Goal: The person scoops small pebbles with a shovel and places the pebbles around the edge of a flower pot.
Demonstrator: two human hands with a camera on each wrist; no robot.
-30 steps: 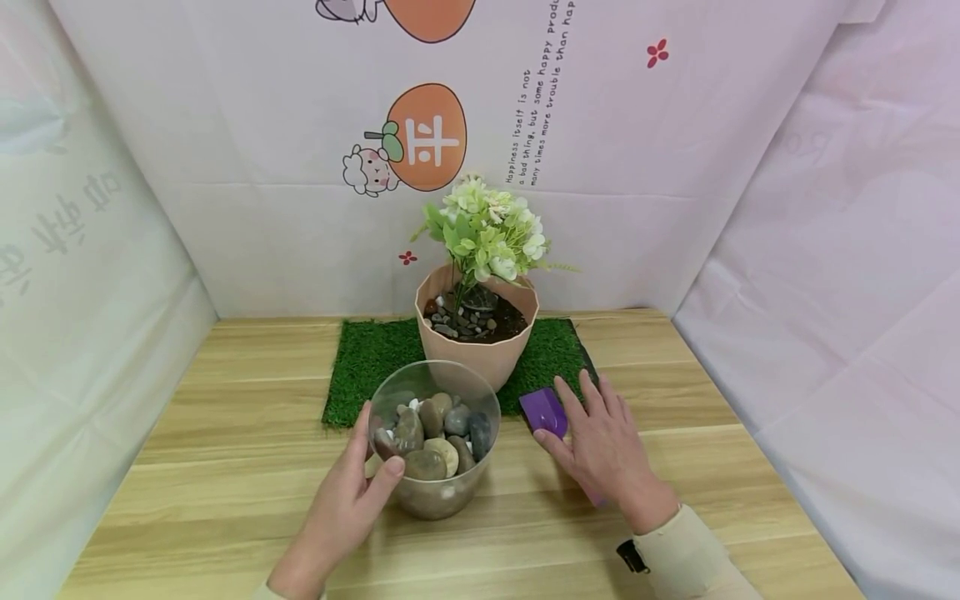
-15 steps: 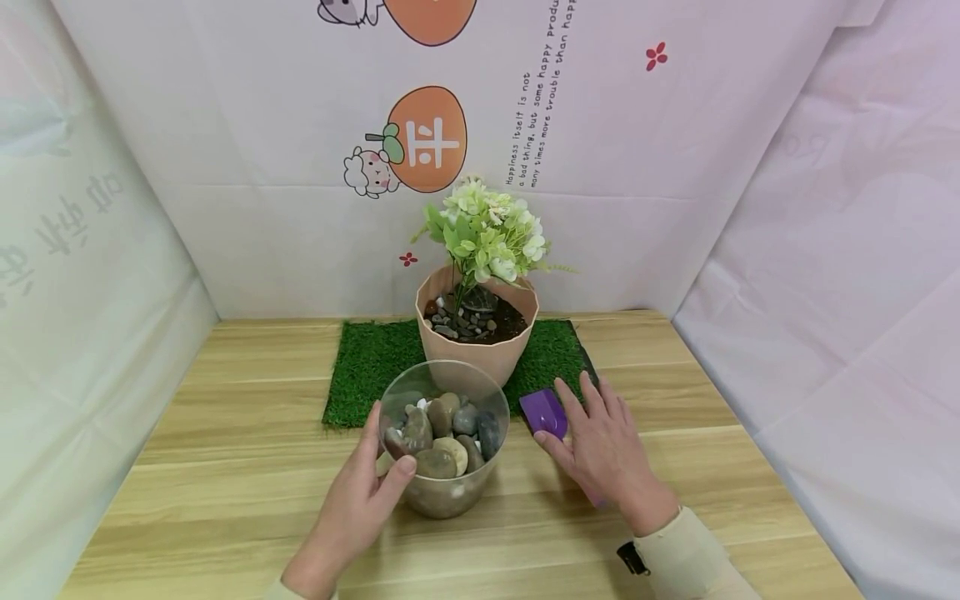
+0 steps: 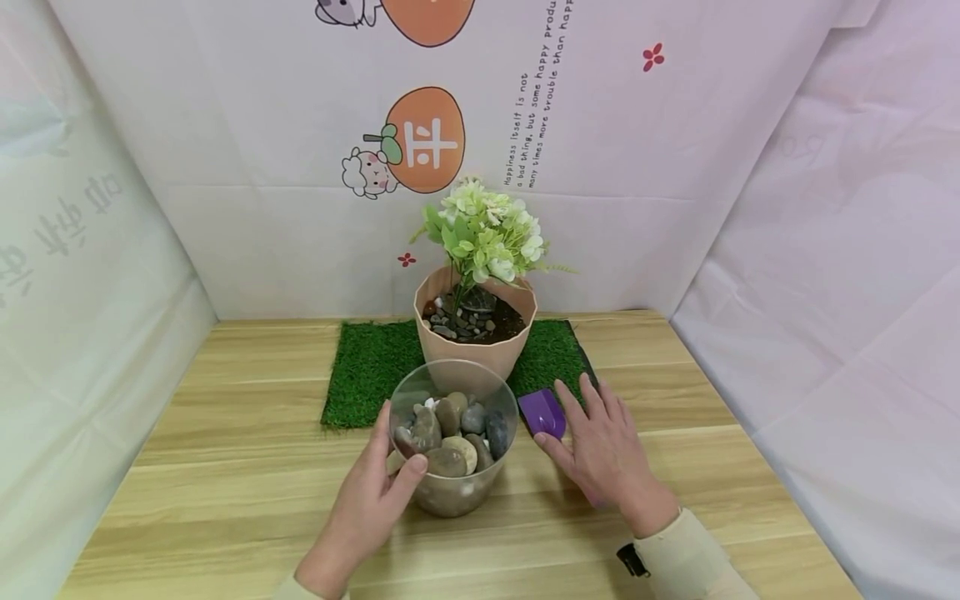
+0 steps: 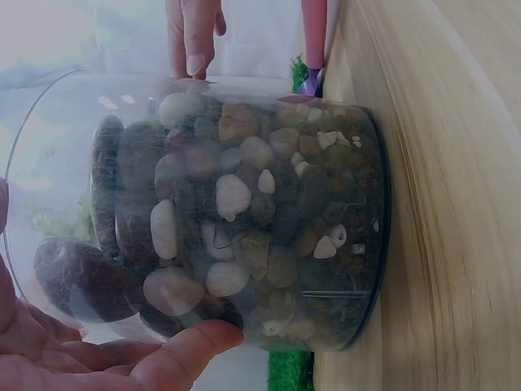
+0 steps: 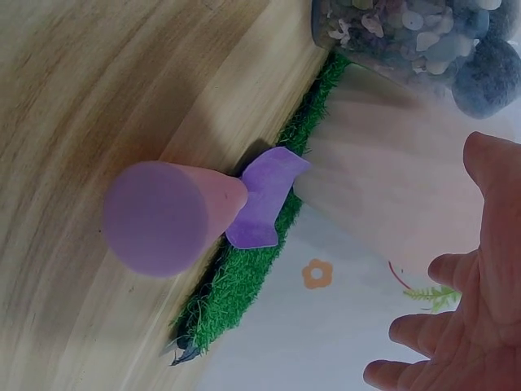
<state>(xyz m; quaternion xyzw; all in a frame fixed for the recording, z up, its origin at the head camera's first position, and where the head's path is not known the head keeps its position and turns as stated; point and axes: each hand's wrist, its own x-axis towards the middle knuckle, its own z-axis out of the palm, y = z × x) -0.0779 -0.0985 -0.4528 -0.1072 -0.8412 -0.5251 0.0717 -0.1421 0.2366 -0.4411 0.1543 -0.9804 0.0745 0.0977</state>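
Note:
My left hand (image 3: pixel 363 508) holds the left side of a clear plastic container (image 3: pixel 453 497), its thumb near the rim. Smooth river stones (image 3: pixel 447 462) lie inside; smaller white and brown pebbles (image 4: pixel 234 195) show lower down through its wall. On the table to the right lies a small garden trowel, its purple blade (image 3: pixel 542 413) beside the turf and its pink handle (image 5: pixel 216 199) mostly hidden in the head view by my right hand (image 3: pixel 609 458). That hand is spread above the trowel, apart from it in the right wrist view.
Behind the container a pink flowerpot (image 3: pixel 476 354) with pale green flowers (image 3: pixel 491 229), soil and pebbles stands on a green turf mat (image 3: pixel 367 367). White printed cloth (image 3: pixel 285 150) encloses the wooden table (image 3: pixel 225 467) at the back and sides.
My left hand has slid the container of stones a little to the right, nearer the trowel. My right hand stays almost still.

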